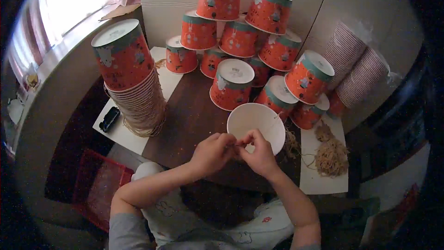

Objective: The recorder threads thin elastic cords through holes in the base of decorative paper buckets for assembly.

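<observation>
My left hand (213, 153) and my right hand (258, 153) meet at the near rim of a white-lined paper bucket (255, 122), whose open mouth faces up. The fingers of both hands are pinched close together, fingertips almost touching. What lies between them is too small and hidden to make out. A thin cord (278, 116) shows at the bucket's far right rim. Right of the bucket, a loose bunch of tan cord (331, 159) lies on a white board (323, 183), and more cord strands (291, 144) hang beside the bucket.
Upside-down orange-and-green paper buckets (232, 84) are piled at the back of the dark table (194, 111). A tall nested stack (136, 97) stands left, beside a black object (109, 119). Plastic-wrapped bucket stacks (360, 71) lean at right. A red crate (99, 185) sits low at left.
</observation>
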Motion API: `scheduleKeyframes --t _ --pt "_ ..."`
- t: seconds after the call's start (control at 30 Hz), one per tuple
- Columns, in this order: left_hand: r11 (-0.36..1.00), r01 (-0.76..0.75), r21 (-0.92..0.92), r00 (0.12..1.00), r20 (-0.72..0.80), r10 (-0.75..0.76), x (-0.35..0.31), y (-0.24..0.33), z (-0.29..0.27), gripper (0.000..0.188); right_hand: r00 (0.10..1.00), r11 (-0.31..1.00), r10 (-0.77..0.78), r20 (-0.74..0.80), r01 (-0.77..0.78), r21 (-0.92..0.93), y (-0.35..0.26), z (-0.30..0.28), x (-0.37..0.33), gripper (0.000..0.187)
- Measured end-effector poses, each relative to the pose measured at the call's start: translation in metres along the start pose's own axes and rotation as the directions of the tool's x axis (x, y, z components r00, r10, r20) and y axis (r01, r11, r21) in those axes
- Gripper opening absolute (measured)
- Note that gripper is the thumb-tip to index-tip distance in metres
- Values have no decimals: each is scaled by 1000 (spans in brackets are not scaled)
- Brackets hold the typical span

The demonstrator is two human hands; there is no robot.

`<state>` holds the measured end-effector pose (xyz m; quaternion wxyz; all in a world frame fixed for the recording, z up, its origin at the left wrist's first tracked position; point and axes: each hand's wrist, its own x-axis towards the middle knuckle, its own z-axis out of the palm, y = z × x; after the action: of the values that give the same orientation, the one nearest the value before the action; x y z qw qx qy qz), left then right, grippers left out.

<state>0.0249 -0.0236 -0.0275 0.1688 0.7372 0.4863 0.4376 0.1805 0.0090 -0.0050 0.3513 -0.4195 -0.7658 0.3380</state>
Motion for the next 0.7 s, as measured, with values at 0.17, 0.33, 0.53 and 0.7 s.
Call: scheduleKeyframes --t 0.17,0.33,0.53,0.7 --pt "999 -39 16 999 -16 39 -1 -7 0 22 1000 999 -18 1 18 -37 -4 0 1 23" --pt "996 -48 76 999 8 48 3 -1 -2 24 996 996 -84 -18 83 -14 2 1 1 23" --pt "967 -173 185 984 -5 176 5 -2 -4 25 990 992 -125 -67 124 -13 -1 2 0 22" --pt "938 -261 229 965 25 262 9 0 -10 28 989 992 -128 -78 126 -30 3 3 0 21"
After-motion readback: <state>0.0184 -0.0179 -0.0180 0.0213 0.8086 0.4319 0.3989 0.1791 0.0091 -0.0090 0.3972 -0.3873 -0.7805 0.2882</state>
